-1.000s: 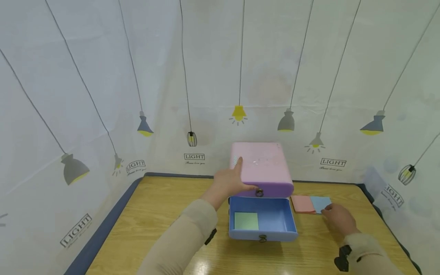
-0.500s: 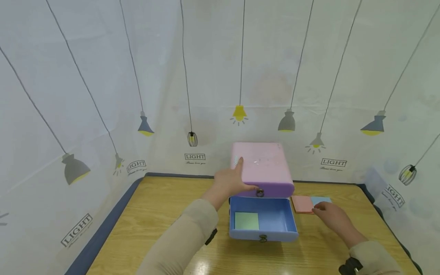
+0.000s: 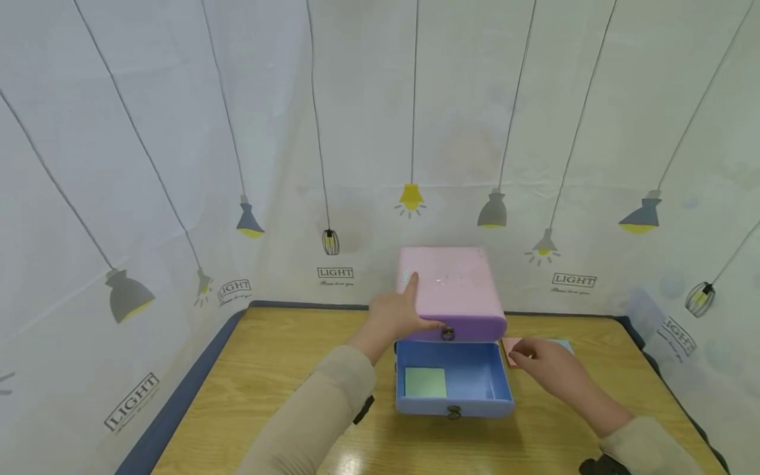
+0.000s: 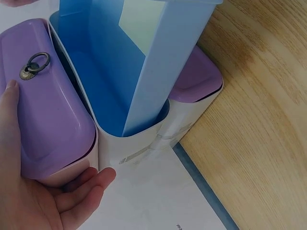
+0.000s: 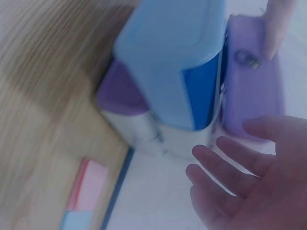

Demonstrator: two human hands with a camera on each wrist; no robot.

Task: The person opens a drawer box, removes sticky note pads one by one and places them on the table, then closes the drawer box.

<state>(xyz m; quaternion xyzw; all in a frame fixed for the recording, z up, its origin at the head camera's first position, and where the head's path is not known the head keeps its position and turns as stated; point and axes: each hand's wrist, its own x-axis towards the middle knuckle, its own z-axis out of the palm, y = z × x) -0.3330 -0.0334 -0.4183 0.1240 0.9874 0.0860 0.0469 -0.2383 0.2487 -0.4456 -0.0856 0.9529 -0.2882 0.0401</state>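
My left hand rests on the near left corner of a pink drawer box, index finger on its top. In the left wrist view the thumb touches the top purple drawer, beside its ring pull. Below it, a blue drawer is pulled out, with a green sticky note pad lying inside at the left. My right hand hovers near the pink sticky note pad and blue pad, partly covering both in the head view. Its fingers are spread and hold nothing in the right wrist view.
A lower purple drawer stays pushed in beneath the blue one. The wooden table ends at a dark blue edge. Behind stands a pale wall covering printed with lamps.
My right hand has moved left from the blue sticky notes, across to the pink ones and close to the blue drawer. My left hand has stayed on the box.
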